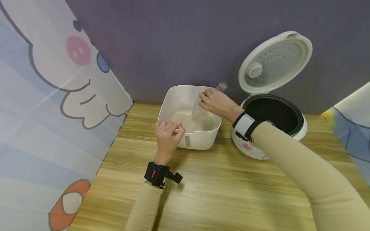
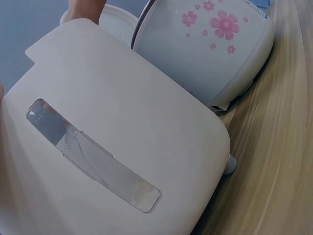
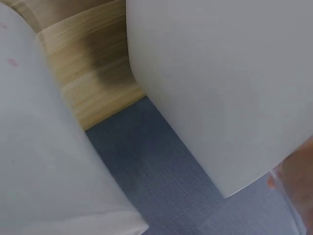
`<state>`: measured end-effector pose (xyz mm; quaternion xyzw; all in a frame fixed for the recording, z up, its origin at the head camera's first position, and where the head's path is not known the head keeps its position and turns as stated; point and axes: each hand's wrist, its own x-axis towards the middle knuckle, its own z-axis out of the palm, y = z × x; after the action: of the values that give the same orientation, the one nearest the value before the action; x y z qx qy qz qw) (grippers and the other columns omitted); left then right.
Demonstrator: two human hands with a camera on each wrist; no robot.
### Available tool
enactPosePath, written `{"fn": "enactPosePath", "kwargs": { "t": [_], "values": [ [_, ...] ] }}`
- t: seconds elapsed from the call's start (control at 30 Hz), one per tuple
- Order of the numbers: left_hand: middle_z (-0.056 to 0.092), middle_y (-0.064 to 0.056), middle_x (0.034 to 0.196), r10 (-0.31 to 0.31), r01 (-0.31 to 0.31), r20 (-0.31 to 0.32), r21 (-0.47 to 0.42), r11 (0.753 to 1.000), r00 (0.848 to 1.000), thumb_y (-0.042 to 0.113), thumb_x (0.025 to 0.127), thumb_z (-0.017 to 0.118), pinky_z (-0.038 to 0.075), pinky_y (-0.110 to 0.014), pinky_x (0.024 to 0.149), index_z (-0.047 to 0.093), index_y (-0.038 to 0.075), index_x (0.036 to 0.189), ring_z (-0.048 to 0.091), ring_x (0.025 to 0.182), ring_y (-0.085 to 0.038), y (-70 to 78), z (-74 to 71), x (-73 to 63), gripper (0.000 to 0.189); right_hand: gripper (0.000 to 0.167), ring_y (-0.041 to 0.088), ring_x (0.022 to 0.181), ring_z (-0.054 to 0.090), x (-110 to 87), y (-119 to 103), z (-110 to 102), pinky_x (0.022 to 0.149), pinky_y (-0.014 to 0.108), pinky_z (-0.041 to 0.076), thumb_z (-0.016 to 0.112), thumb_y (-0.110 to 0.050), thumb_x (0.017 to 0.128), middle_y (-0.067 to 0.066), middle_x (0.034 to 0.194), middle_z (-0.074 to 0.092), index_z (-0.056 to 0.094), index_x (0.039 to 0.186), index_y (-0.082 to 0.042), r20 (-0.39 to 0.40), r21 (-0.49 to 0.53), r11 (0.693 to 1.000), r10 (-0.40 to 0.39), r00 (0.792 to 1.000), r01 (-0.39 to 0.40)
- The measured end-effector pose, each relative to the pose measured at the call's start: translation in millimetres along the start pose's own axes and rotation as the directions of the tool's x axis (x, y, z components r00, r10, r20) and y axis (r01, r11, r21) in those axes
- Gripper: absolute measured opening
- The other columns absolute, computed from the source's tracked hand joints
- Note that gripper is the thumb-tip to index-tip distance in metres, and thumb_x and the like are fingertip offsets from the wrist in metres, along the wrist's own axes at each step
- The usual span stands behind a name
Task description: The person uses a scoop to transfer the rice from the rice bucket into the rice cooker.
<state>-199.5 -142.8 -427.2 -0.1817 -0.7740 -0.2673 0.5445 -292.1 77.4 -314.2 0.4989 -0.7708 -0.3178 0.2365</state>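
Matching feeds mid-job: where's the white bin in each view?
Head: white bin near centre, left of the rice cooker.
Left wrist: white bin fills the left and middle.
Right wrist: white bin at upper right.
Shared landmark: rice cooker, pink flowers on its side.

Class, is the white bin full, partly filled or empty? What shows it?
Partly filled: pale grains lie low in the white bin, with bare inner wall showing above them.
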Motion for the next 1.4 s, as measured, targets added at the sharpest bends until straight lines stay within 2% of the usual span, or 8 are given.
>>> {"fn": "enactPosePath", "kwargs": {
  "t": [0.2, 0.37, 0.53, 0.87, 1.0, 1.13, 1.23, 1.4],
  "values": [
    [0.043, -0.001, 0.049, -0.001, 0.001, -0.008, -0.006, 1.0, 1.0, 0.002, 0.079, 0.066, 0.039, -0.041, 0.069, 0.042, 0.009, 0.053, 0.038, 0.053, -0.022, -0.5, -1.3, 0.0, 0.036, 0.011, 0.031, 0.093, 0.067, 5.6, 0.6, -1.7, 0.086, 0.039, 0.051, 0.061, -0.004, 0.1, 0.015, 0.104, 0.07, 0.07, 0.104, -0.007, 0.058, 0.014, 0.999, 0.033, 0.998, -0.034],
    [0.043, -0.002, 0.049, -0.008, 0.008, -0.004, -0.008, 1.0, 1.0, 0.002, 0.079, 0.067, 0.039, -0.041, 0.07, 0.043, 0.009, 0.053, 0.038, 0.054, -0.022, -0.5, -1.4, 0.0, 0.036, 0.013, 0.029, 0.09, 0.07, 6.3, 1.0, 0.4, 0.087, 0.038, 0.052, 0.065, 0.001, 0.095, 0.013, 0.097, 0.076, 0.075, 0.096, -0.008, 0.072, 0.036, 0.997, 0.072, 0.995, -0.075],
    [0.043, -0.001, 0.049, -0.004, 0.004, -0.013, -0.004, 1.0, 1.0, 0.002, 0.079, 0.066, 0.039, -0.041, 0.069, 0.043, 0.008, 0.053, 0.038, 0.054, -0.022, 0.0, -0.3, -1.2, 0.036, 0.017, 0.029, 0.082, 0.071, 6.6, -0.4, 2.5, 0.082, 0.039, 0.053, 0.067, 0.004, 0.091, 0.013, 0.086, 0.076, 0.077, 0.085, -0.007, 0.073, 0.111, 0.989, 0.087, 0.994, -0.095],
    [0.043, -0.002, 0.049, -0.013, 0.013, -0.002, 0.007, 1.0, 1.0, 0.001, 0.08, 0.066, 0.039, -0.041, 0.07, 0.044, 0.008, 0.053, 0.038, 0.055, -0.023, -0.1, -1.1, 0.4, 0.035, 0.016, 0.029, 0.075, 0.07, 7.0, 2.6, -12.6, 0.078, 0.042, 0.056, 0.069, 0.004, 0.088, 0.011, 0.08, 0.073, 0.075, 0.082, -0.01, 0.156, 0.233, 0.969, 0.049, 0.987, -0.085],
    [0.044, -0.002, 0.049, -0.014, 0.014, 0.0, 0.005, 1.0, 1.0, 0.001, 0.08, 0.066, 0.039, -0.041, 0.069, 0.045, 0.008, 0.053, 0.038, 0.055, -0.023, 0.2, -0.4, 0.3, 0.035, 0.012, 0.025, 0.07, 0.068, 6.3, 3.4, -19.4, 0.074, 0.041, 0.058, 0.069, 0.004, 0.087, 0.01, 0.08, 0.072, 0.073, 0.086, -0.008, 0.238, 0.308, 0.946, 0.028, 0.971, -0.102],
    [0.044, -0.002, 0.05, -0.011, 0.011, -0.005, -0.001, 1.0, 1.0, -0.001, 0.078, 0.068, 0.039, -0.041, 0.069, 0.045, 0.008, 0.053, 0.038, 0.054, -0.022, 0.0, 0.6, -0.1, 0.035, 0.009, 0.022, 0.066, 0.063, 7.5, 1.2, -27.4, 0.069, 0.039, 0.056, 0.068, 0.001, 0.091, 0.01, 0.082, 0.072, 0.073, 0.089, -0.006, 0.34, 0.38, 0.912, 0.017, 0.94, -0.154],
    [0.045, -0.002, 0.05, -0.014, 0.014, -0.009, -0.003, 1.0, 1.0, -0.002, 0.076, 0.069, 0.039, -0.041, 0.069, 0.044, 0.008, 0.053, 0.038, 0.054, -0.022, -1.1, 1.3, -0.6, 0.035, 0.01, 0.021, 0.064, 0.06, 8.8, -0.7, -28.9, 0.068, 0.04, 0.055, 0.066, 0.001, 0.091, 0.009, 0.082, 0.073, 0.073, 0.087, -0.006, 0.363, 0.4, 0.9, 0.016, 0.932, -0.171],
    [0.046, -0.002, 0.049, -0.022, 0.022, -0.005, -0.013, 1.0, 1.0, 0.0, 0.079, 0.067, 0.039, -0.041, 0.07, 0.045, 0.008, 0.053, 0.038, 0.054, -0.022, -2.9, 1.8, -2.0, 0.036, 0.011, 0.021, 0.063, 0.06, 8.8, -1.3, -30.9, 0.069, 0.041, 0.056, 0.067, 0.003, 0.088, 0.009, 0.081, 0.073, 0.072, 0.083, -0.006, 0.35, 0.398, 0.903, 0.014, 0.937, -0.162]
  ]
}}
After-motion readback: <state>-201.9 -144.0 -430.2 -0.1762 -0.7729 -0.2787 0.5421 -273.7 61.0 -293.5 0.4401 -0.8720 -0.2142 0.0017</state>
